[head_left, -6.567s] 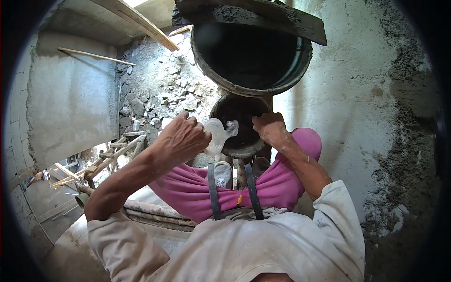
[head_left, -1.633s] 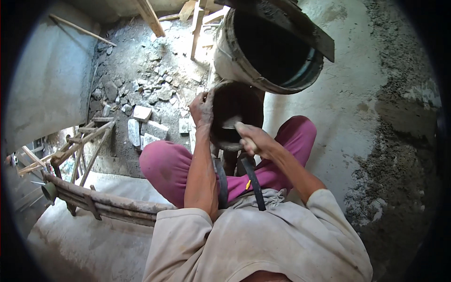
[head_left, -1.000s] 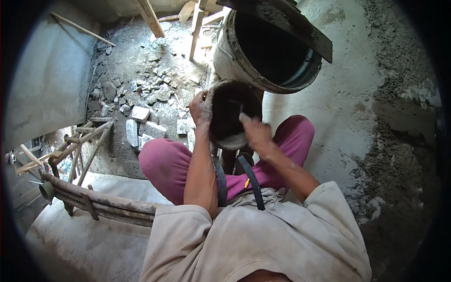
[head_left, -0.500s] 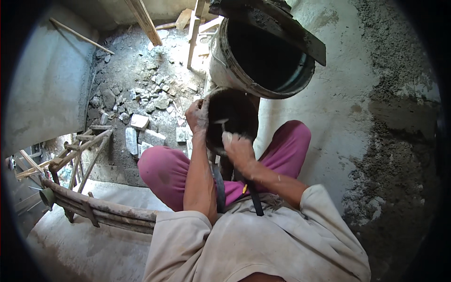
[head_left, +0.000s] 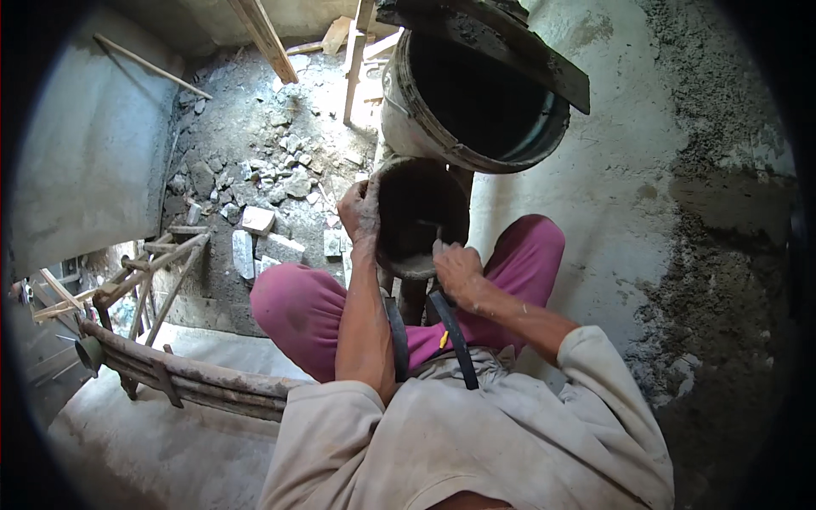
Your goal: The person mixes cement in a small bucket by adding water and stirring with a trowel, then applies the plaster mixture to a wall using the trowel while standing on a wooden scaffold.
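Left grip (head_left: 359, 212) curled over small bucket (head_left: 414, 273) at left rim; right grip (head_left: 460, 270) closed round trowel (head_left: 439, 246); large bucket (head_left: 410, 126) far.

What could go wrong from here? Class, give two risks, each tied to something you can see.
The left hand holds the smaller bucket by its rim; the bucket might shift if the right hand pushes its tool hard.

The board lies across the larger bucket and juts past its rim; a knock could dislodge it.
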The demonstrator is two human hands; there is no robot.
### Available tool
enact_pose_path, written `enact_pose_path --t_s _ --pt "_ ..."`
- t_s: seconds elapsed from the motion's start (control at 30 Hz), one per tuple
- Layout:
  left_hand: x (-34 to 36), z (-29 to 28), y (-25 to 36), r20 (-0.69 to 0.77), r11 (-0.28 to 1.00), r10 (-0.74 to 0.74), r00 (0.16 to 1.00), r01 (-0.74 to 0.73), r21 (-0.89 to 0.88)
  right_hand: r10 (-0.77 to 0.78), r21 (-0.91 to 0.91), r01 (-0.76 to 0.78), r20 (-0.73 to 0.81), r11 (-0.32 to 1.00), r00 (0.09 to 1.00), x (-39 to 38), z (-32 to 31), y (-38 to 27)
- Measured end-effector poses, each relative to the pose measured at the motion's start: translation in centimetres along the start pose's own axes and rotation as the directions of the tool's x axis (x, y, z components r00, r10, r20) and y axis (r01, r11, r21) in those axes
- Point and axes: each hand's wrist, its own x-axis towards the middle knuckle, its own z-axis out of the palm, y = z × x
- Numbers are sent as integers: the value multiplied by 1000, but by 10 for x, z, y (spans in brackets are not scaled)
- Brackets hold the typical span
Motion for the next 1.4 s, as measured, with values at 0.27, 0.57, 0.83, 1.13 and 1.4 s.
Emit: enact_pose_path --t_s 0.27,0.57,0.83,1.13,1.4 --pt "-9 -2 -8 -3 998 57 998 -57 6 47 124 -31 -133 992 990 8 -73 5" --pt "-7 -8 -27 -34 999 28 999 -29 -35 -108 98 111 -42 989 993 -22 -66 -1" --pt "-5 -9 -14 -5 1000 -14 1000 14 6 -99 152 100 -16 983 995 -24 -27 -19" --pt "-2 -11 0 215 988 -99 972 69 140 103 55 -99 -66 994 992 5 -32 12" --pt "3 -44 -30 548 978 -180 817 88 189 -25 310 12 37 951 999 -27 -87 19"
